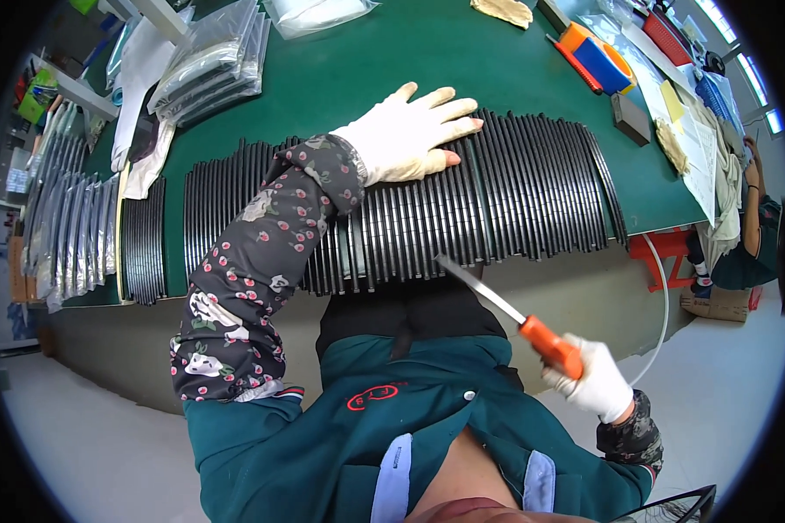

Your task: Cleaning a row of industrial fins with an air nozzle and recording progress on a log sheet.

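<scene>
A long row of thin black rods (541, 187) lies side by side across the near edge of the green table (366, 65), their near ends sticking out toward me. My left hand (407, 132), in a white glove with bare thumb and finger tips, rests flat on top of the rods with its fingers spread. Off the table's edge on the right, my gloved right hand (597, 379) is closed round the orange handle of a tool with a long flat metal blade (497, 301). The blade's tip points up and left at the rods' near ends; I cannot tell if it touches them.
Bagged bundles (209, 65) are stacked at the back left, with more bagged rods (70, 227) at the far left. On the right are a blue and orange tape roll (604, 61), a dark block (631, 118) and papers (693, 157). Another person (753, 231) sits beyond.
</scene>
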`<state>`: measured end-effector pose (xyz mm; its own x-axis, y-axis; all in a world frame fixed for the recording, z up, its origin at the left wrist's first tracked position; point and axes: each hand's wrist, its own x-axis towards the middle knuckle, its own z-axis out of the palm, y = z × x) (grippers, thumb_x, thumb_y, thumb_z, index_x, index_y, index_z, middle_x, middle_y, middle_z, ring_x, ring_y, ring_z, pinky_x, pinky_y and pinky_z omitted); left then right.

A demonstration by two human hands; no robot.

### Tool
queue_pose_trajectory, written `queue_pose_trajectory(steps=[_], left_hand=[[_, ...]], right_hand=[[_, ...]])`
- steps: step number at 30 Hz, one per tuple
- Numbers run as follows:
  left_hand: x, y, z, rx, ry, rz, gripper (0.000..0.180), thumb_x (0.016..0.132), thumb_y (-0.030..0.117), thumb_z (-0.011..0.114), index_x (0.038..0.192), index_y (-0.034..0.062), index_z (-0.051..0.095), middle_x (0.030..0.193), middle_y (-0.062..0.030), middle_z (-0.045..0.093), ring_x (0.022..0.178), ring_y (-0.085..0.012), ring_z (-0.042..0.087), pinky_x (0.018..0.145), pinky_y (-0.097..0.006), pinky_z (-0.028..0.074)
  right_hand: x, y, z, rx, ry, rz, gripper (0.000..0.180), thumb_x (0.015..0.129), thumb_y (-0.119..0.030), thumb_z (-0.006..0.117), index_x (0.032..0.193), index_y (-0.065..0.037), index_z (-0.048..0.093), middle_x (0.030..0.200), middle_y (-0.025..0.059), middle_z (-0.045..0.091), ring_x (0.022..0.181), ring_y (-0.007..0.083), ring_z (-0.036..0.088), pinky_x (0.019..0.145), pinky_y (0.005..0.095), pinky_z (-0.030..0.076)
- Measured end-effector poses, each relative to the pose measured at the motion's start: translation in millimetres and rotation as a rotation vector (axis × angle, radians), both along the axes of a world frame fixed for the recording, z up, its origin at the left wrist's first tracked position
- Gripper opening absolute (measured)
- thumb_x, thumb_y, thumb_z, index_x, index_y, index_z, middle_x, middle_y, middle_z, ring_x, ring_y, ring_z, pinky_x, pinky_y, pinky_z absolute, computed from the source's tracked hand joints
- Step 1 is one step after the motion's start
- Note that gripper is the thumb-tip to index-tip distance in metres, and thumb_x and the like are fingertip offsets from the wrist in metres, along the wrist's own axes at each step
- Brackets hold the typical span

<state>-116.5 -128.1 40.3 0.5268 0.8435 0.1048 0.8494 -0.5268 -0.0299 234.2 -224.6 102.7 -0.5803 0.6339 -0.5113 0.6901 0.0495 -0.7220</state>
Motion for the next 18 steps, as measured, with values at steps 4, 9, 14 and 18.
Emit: queue_pose_trajectory(steps=[4,9,14,18], left_hand=[[4,4,-2,-0.006,-0.017,0.005,0.053,0.090,0.035,0.047,0.136,0.0152,0.033,0.143,-0.0045,0.029,0.133,-0.0248,0.025,0.106,-0.050,0.024],[2,0,-3,0.046,-0.017,0.003,0.052,0.090,0.041,0.043,0.136,0.0158,0.035,0.142,-0.0046,0.031,0.132,-0.0243,0.027,0.106,-0.049,0.024],[4,1,-6,0.036,-0.015,0.011,0.052,0.090,0.039,0.045,0.136,0.0164,0.034,0.143,-0.0047,0.030,0.133,-0.0249,0.027,0.107,-0.049,0.024],[5,1,-4,0.037,-0.032,0.011,0.052,0.091,0.041,0.043,0.136,0.0170,0.034,0.143,-0.0044,0.030,0.133,-0.0247,0.027,0.107,-0.049,0.024]], right_hand=[[-1,7,-2,0.039,-0.059,-0.084,0.020,0.073,-0.017,0.068,0.081,-0.004,0.055,0.066,0.0135,0.058,0.059,0.0262,0.058,0.060,0.0329,0.047],[0,0,-5,0.006,-0.055,0.051,0.021,0.072,-0.018,0.070,0.082,-0.005,0.056,0.065,0.0150,0.056,0.060,0.0319,0.057,0.060,0.0345,0.047],[-13,3,0,0.004,-0.022,0.076,0.021,0.072,-0.017,0.069,0.083,-0.005,0.057,0.065,0.0150,0.057,0.058,0.0316,0.057,0.058,0.0346,0.047],[-7,2,-5,-0.006,-0.032,0.082,0.022,0.072,-0.017,0.069,0.085,-0.004,0.057,0.064,0.0154,0.056,0.056,0.0331,0.055,0.057,0.0355,0.047]])
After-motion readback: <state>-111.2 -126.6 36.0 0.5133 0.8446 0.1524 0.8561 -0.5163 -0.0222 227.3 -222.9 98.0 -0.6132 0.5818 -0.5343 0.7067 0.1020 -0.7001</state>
